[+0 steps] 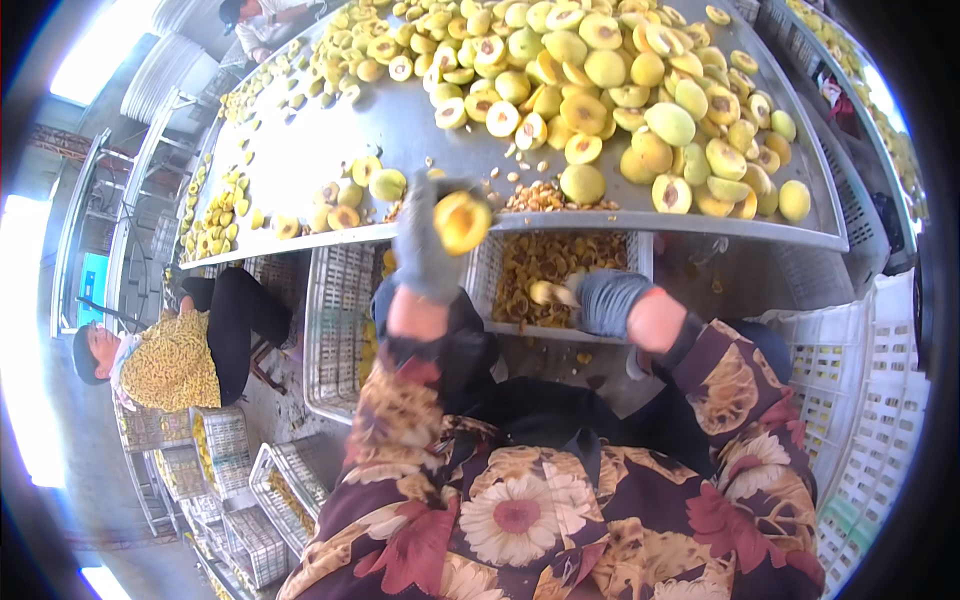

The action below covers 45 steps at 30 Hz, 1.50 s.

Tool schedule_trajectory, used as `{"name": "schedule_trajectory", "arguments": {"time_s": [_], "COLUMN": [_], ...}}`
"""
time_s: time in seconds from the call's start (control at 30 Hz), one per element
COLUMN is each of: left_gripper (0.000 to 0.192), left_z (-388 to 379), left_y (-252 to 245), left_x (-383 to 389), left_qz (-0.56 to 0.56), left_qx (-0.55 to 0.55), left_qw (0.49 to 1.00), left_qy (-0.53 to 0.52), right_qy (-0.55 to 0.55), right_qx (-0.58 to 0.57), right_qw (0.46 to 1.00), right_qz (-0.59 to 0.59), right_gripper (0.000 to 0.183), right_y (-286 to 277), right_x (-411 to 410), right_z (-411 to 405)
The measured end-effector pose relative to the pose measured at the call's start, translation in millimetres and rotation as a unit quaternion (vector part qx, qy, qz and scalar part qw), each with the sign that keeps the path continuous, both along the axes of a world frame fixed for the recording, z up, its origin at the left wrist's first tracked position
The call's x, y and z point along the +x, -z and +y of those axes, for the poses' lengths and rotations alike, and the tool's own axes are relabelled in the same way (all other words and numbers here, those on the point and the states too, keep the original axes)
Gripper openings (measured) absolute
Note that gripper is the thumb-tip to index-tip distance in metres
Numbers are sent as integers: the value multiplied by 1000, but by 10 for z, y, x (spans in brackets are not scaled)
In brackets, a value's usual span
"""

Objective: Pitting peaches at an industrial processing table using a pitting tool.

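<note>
My left hand [435,240], in a grey glove, holds a halved yellow stone fruit [461,223] with its hollow facing up, at the near edge of the metal table [315,139]. My right hand [611,301], also gloved, is closed around a small tool whose pale, blurred end [551,293] points left; its kind cannot be told. Beneath that tool a white plastic crate [641,255] holds brown and yellow fruit scraps [562,255]. A large heap of halved fruit [585,112] covers the far part of the table. Loose pits or kernels [536,197] lie by its near rim.
More fruit halves [225,210] lie at the table's left. White plastic crates stand left [341,330] and right [832,367] of my legs. A seated person [172,360] is at the left, another person [274,26] beyond the table. Stacked crates [255,532] fill the lower left.
</note>
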<state>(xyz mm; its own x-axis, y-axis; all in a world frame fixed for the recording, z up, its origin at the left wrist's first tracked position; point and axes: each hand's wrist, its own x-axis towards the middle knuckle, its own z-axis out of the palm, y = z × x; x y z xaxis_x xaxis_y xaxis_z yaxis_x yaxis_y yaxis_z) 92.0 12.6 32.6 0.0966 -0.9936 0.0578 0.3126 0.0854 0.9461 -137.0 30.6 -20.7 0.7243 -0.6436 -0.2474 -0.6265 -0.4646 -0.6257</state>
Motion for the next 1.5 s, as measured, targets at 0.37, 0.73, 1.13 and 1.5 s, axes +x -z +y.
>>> {"name": "schedule_trajectory", "arguments": {"time_s": [0.37,0.73,1.13,1.5], "left_gripper": [34,60,33,53], "left_z": [-158,-1813,-1609,-339], "left_y": [-506,455,159,-197], "left_x": [1131,70,79,-635], "left_qz": [-772,-742,-634,79], "left_qx": [104,-130,82,44], "left_qw": [625,657,754,981], "left_qy": [51,22,150,171], "right_qy": [112,151,172,228], "right_qx": [-76,-108,-173,-238], "right_qw": [981,974,969,919], "right_qz": [138,131,-35,-217], "right_gripper": [23,29,30,38], "right_y": [165,189,-98,-306], "right_x": [241,-83,-3,134], "right_z": [30,51,-73,-235]}}
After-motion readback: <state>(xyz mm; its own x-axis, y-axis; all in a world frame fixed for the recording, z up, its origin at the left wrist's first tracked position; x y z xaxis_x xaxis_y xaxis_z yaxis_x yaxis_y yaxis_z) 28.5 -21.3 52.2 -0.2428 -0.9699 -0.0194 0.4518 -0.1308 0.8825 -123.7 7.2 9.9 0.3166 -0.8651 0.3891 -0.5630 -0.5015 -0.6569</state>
